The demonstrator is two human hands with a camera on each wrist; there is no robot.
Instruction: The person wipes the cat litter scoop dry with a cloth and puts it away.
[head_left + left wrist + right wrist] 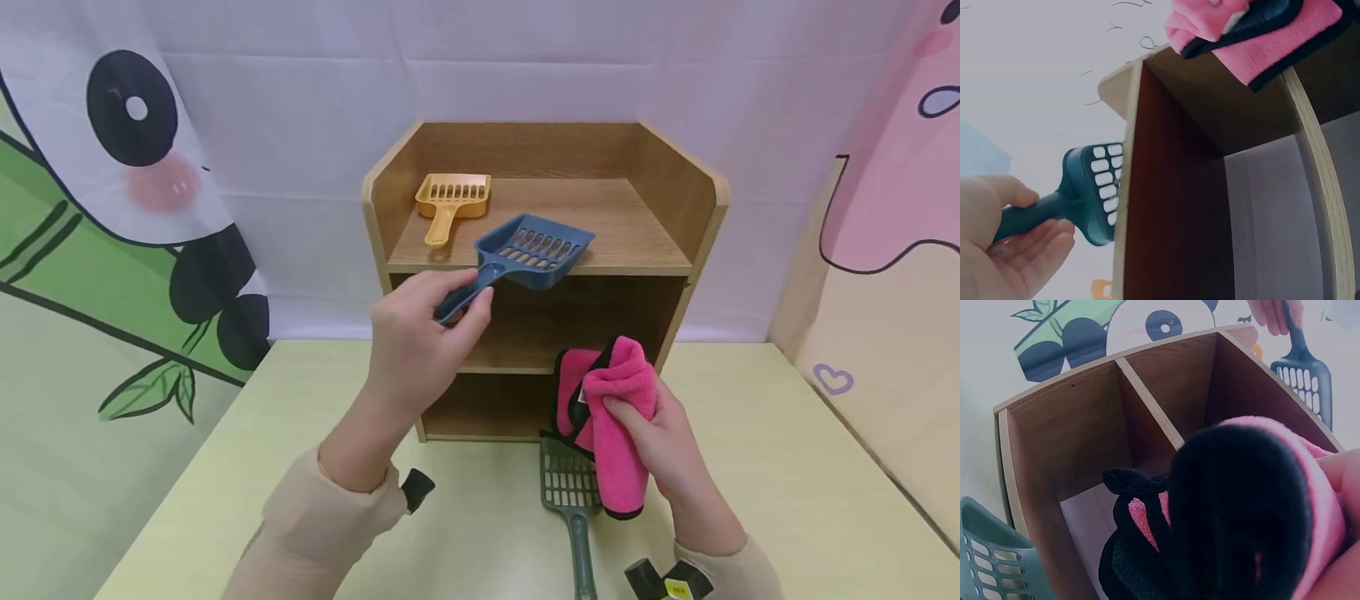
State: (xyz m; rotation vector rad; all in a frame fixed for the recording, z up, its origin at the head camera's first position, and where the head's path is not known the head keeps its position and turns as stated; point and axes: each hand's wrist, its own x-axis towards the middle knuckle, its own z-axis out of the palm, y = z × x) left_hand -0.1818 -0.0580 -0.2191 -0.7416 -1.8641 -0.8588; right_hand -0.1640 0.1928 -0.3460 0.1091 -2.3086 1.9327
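Observation:
My left hand point(420, 337) pinches the handle of a blue slotted litter scoop point(534, 248), thumb on one side and fingers on the other. The scoop's head is at the front edge of the top shelf and overlaps it in the head view. In my right hand point(671, 446) is a bunched pink cloth point(622, 417) with black edging, held lower down before the shelf's right side. A green-grey litter scoop point(572, 479) lies on the table just under the cloth, which covers part of its head. Toward the left of the top shelf sits a yellow litter scoop point(453, 198).
A wooden shelf unit point(525, 147) with raised sides and back stands on the pale table point(757, 433). Two darker compartments open below its top. Behind it hangs a white printed curtain point(525, 79); printed panels flank the table on both sides.

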